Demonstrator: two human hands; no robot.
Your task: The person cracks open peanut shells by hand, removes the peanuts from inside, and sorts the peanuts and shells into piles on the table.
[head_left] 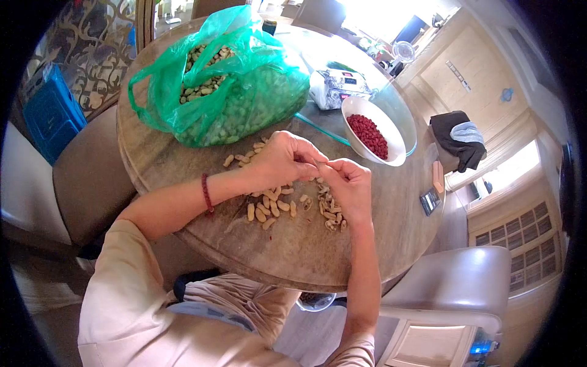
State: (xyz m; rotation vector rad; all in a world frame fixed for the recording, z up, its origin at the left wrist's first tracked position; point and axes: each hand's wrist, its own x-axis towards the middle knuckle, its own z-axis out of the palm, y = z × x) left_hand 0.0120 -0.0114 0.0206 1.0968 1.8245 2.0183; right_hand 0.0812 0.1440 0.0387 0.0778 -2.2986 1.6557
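Evidently, left hand (284, 158): its thumb and forefinger were pinched narrow on a small piece (318, 164), likely a peanut, though too small to confirm.
Right hand (351, 186): it met that piece in an equally tight pinch.
Loose peanuts (274, 208): they lay at 7 o'clock from the pinch, light, dry and brittle by their look, best gripped along the seam.
Broken shells (331, 214): 6 o'clock, crumbly.
White bowl (394, 140): at 2 o'clock, it held red kernels (367, 134).
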